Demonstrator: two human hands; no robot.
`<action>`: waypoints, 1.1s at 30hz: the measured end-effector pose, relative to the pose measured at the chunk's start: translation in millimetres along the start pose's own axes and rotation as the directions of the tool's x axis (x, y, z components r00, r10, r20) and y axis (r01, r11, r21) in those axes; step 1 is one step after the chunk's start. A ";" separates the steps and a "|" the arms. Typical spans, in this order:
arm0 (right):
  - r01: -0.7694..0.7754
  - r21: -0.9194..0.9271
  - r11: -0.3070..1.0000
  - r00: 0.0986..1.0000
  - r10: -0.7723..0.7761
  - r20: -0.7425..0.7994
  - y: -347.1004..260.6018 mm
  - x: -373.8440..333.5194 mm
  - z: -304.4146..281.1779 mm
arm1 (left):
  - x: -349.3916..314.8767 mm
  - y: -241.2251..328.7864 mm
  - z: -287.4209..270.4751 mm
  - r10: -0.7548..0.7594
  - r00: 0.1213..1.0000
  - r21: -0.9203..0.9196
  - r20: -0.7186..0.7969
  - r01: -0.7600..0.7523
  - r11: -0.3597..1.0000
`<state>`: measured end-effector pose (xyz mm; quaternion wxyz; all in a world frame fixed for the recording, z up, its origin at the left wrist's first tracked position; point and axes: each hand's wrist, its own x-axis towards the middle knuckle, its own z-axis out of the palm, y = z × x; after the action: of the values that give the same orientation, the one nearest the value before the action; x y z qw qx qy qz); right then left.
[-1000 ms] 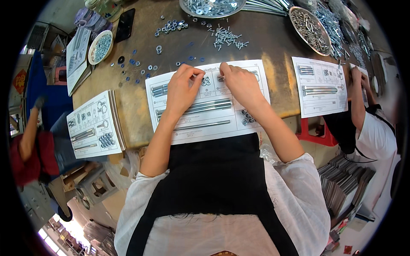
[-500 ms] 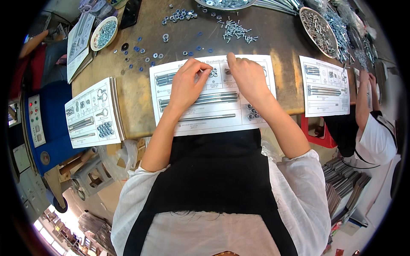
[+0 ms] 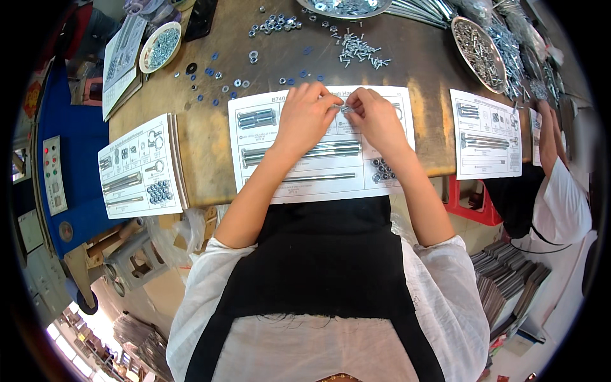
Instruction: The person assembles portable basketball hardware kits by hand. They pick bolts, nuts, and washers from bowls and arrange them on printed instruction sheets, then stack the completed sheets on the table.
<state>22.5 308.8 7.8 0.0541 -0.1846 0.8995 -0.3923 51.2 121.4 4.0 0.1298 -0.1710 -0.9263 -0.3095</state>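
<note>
A white printed hardware card (image 3: 299, 184) lies at the table's front edge, with pictures or pieces of long bolts, a rod and nuts across it. Over its upper half, my left hand (image 3: 309, 118) has thumb and fingers drawn together; what they hold, if anything, is hidden. Close beside it, my right hand (image 3: 377, 121) is closed in a pinch at a small shiny metal piece (image 3: 345, 109), too small to tell its kind. The fingertips of both hands nearly meet there. A cluster of dark-centred nuts (image 3: 384, 170) shows at the card's lower right.
Beyond the card lie loose nuts (image 3: 275, 25), blue rings and washers (image 3: 237, 83), and a pile of small screws (image 3: 359, 49). A white bowl (image 3: 160, 48), a metal dish of screws (image 3: 477, 54) and more cards (image 3: 137, 169) surround it. At right, another person's arms (image 3: 548, 137) reach the table.
My left hand has moved right and my right hand has drawn back from the card's top edge; their fingertips have come together. The view has shifted slightly.
</note>
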 end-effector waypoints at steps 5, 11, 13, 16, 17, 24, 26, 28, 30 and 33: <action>-0.016 0.119 0.993 0.999 0.019 -0.026 3.1 5.3 -2.0 | 14.5 1.0 7.0 0.020 0.990 0.064 0.137 -0.029 0.997; 0.111 -0.035 0.993 0.980 -0.115 -0.160 16.1 50.8 -15.3 | 62.8 -32.1 11.5 -0.004 0.999 0.084 0.045 0.000 0.996; 0.118 -0.069 0.991 0.981 -0.127 -0.149 21.5 75.6 -11.0 | 86.3 -49.5 16.7 0.021 0.999 0.046 0.036 -0.022 0.999; 0.043 -0.119 0.992 0.991 -0.057 -0.121 33.8 100.4 3.7 | 108.5 -65.6 25.0 0.030 0.989 0.003 0.142 -0.030 1.000; 0.041 -0.108 0.993 0.992 -0.053 -0.112 40.6 101.8 3.7 | 112.2 -66.4 23.5 0.063 0.985 0.048 0.163 -0.072 0.996; -0.040 -0.036 0.999 0.999 0.039 -0.011 33.6 90.5 -13.1 | 107.2 -56.9 8.2 0.014 0.965 0.150 0.260 -0.055 0.987; -0.019 -0.036 0.999 0.998 0.017 -0.052 37.7 86.4 -13.1 | 90.8 -36.3 -2.8 0.000 0.962 0.075 0.275 -0.021 0.997; -0.011 -0.019 1.000 0.997 0.010 -0.077 38.2 82.0 -8.7 | 56.6 -17.6 -5.9 0.061 0.966 0.050 0.252 -0.076 0.996; -0.015 0.006 1.000 0.996 0.016 -0.092 35.1 80.1 -6.0 | 29.8 1.0 -0.9 0.208 0.961 0.075 0.184 -0.225 0.971; 0.009 0.123 0.992 0.974 0.019 -0.227 19.7 67.1 -16.0 | 15.2 6.8 13.3 0.235 0.966 0.162 0.104 -0.249 0.955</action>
<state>-49.2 306.9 7.7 -0.0371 -0.1327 0.8742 -0.4656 38.4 138.3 2.5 0.1421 -0.2841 -0.9264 -0.2019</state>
